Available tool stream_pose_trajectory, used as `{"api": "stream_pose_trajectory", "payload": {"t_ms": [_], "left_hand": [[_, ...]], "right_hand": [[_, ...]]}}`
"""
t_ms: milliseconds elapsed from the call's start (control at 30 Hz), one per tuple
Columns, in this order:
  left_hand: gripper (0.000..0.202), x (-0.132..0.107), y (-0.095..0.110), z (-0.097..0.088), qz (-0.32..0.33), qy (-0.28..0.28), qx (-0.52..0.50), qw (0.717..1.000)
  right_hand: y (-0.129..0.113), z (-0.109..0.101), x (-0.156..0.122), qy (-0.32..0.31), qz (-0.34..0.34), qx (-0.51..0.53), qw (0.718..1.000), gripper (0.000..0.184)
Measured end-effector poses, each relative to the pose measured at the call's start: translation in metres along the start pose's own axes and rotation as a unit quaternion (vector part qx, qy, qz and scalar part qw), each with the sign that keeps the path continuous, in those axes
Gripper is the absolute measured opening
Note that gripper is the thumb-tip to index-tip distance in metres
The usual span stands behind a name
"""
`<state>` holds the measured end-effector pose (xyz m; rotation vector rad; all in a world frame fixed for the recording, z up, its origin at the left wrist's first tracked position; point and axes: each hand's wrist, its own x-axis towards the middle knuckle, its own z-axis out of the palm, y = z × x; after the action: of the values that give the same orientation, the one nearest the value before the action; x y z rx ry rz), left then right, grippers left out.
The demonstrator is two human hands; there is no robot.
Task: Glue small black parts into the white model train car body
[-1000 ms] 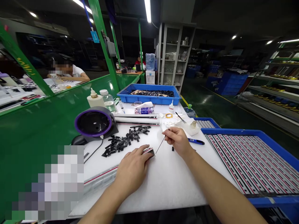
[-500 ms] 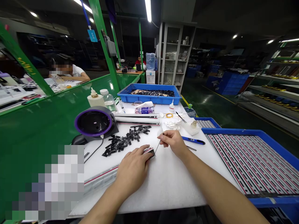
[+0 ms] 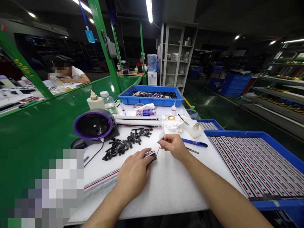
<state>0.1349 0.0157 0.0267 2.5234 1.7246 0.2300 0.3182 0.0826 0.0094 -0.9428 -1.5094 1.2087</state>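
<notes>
My left hand (image 3: 134, 174) is wrapped over a long white strip (image 3: 102, 181) with a red line, holding it on the white tabletop. Its thumb and fingers are close to the strip's dark right end. Between the fingertips of my right hand (image 3: 174, 146) is a thin dark needle-like tool (image 3: 158, 150), pinched and slanting down so that its lower tip meets or nearly meets that end. Whether the tip touches is too small to tell. Small black flat pieces (image 3: 123, 145) lie scattered beyond my left hand.
A round black device with a purple rim (image 3: 93, 126) stands left. Beyond the pieces lie two long strips (image 3: 140, 124). A blue marker (image 3: 194, 143) and tweezers (image 3: 192, 150) lie right. Blue trays hold black parts (image 3: 154, 95) and many striped strips (image 3: 258, 164).
My right hand has shifted slightly left with the thin tool, which still slants toward the strip's end. The left hand keeps its hold. The whole view has moved a little.
</notes>
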Motion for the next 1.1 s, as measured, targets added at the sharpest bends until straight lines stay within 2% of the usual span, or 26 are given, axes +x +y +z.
{"api": "stream_pose_trajectory", "payload": {"t_ms": [133,200,267,300,367,433,500,533,633,867,933,1033,1100], "left_hand": [[0.034,-0.001,-0.001,0.001,0.002,-0.001,0.004,1.0],[0.034,-0.001,-0.001,0.001,0.001,-0.001,0.002,1.0],[0.034,0.0,-0.001,0.0,-0.001,-0.003,-0.001,1.0],[0.034,0.0,-0.001,0.0,-0.003,-0.004,-0.004,1.0],[0.034,0.001,-0.002,-0.002,-0.006,-0.009,-0.009,1.0],[0.035,0.003,-0.003,-0.003,-0.008,-0.013,-0.013,1.0],[0.036,0.004,-0.005,-0.005,-0.005,-0.018,-0.019,1.0],[0.036,0.005,-0.006,-0.005,-0.004,-0.02,-0.023,1.0],[0.037,0.007,-0.008,-0.007,-0.004,-0.027,-0.035,0.999],[0.037,0.005,-0.008,-0.008,-0.007,-0.031,-0.041,0.999],[0.036,0.004,-0.007,-0.009,-0.006,-0.029,-0.044,0.999],[0.037,0.005,-0.008,-0.008,-0.007,-0.029,-0.049,0.998],[0.037,0.007,-0.01,-0.008,-0.009,-0.034,-0.057,0.998]], "right_hand": [[-0.005,0.001,-0.001,-0.001,-0.008,-0.025,1.0,0.023],[-0.01,-0.005,0.0,0.017,-0.01,-0.01,1.0,0.023],[-0.019,-0.021,0.001,0.075,-0.038,0.004,0.996,0.023],[-0.023,-0.032,0.002,0.126,-0.064,-0.001,0.99,0.023],[-0.031,-0.061,0.003,0.265,-0.127,-0.047,0.955,0.023],[-0.035,-0.091,0.004,0.414,-0.17,-0.116,0.887,0.025],[-0.034,-0.116,0.004,0.51,-0.176,-0.169,0.825,0.029],[-0.033,-0.125,0.005,0.533,-0.17,-0.185,0.808,0.03],[-0.027,-0.138,0.005,0.546,-0.146,-0.219,0.796,0.031],[-0.021,-0.135,0.005,0.54,-0.135,-0.297,0.776,0.03],[-0.018,-0.137,0.007,0.518,-0.11,-0.326,0.783,0.031],[-0.012,-0.138,0.009,0.456,-0.055,-0.367,0.809,0.028],[-0.01,-0.135,0.01,0.434,-0.043,-0.377,0.817,0.03]]}}
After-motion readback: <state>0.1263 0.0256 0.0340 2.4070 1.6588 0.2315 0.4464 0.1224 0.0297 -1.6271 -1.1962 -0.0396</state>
